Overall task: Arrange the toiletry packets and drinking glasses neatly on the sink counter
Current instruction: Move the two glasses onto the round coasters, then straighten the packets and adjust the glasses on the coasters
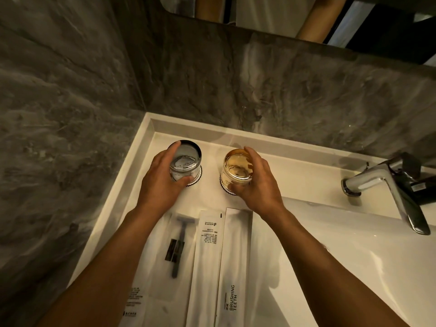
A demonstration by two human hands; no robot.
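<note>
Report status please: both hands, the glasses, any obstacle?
Left hand gripping grey glass, right hand gripping amber glass. Both over round coasters. Three packets side by side below. Nothing in the way.

We are in a bathroom, likely a hotel's: a white sink counter (295, 171) with a chrome faucet (387, 185) sits against grey marble walls (70, 90) under a mirror (271, 13). Sealed packets, one (232, 267) printed "BRUSHING TEETH" and one holding a razor (178, 241), lie beside two glasses (186, 159) on paper coasters (225, 185).
</note>
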